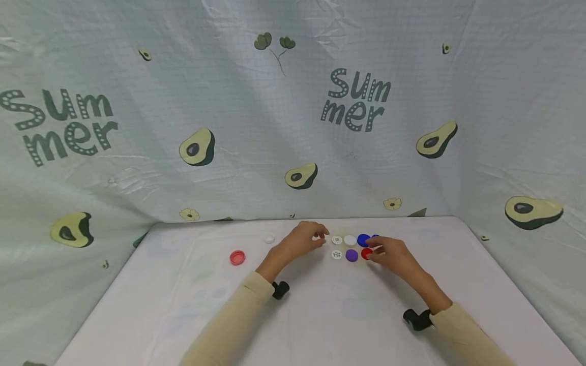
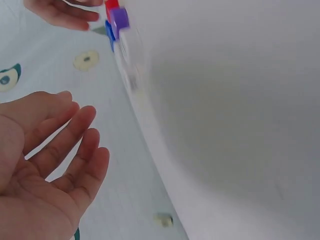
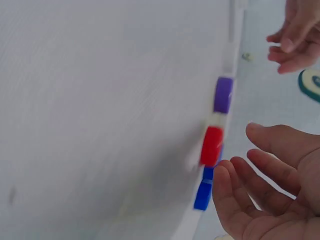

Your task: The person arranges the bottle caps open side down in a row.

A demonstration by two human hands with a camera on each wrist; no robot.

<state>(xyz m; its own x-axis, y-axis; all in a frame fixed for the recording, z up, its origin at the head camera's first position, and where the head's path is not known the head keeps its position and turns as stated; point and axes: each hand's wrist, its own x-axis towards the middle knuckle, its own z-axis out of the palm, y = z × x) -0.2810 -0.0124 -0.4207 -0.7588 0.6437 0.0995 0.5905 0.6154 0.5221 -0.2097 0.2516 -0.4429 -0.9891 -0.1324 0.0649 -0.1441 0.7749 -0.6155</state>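
Note:
A tight group of bottle caps sits toward the far right of the white table. In it are a purple cap (image 1: 351, 255), a red cap (image 1: 367, 253), a blue cap (image 1: 363, 240), a plain white cap (image 1: 350, 241) and two white caps with markings, one behind (image 1: 337, 240) and one in front (image 1: 336, 254). A second blue cap (image 1: 376, 236) is mostly hidden behind my right hand (image 1: 389, 252). That hand hovers by the red and blue caps, its fingers loosely bent around nothing. My left hand (image 1: 304, 239) hangs just left of the group, holding nothing.
Farther left on the table (image 1: 192, 315) lie a red cap (image 1: 237, 257), hollow side up, and a whitish cap (image 1: 269, 237). A printed curtain (image 1: 256, 127) hangs behind the table's far edge. Black wrist devices (image 1: 417, 320) are strapped to both wrists.

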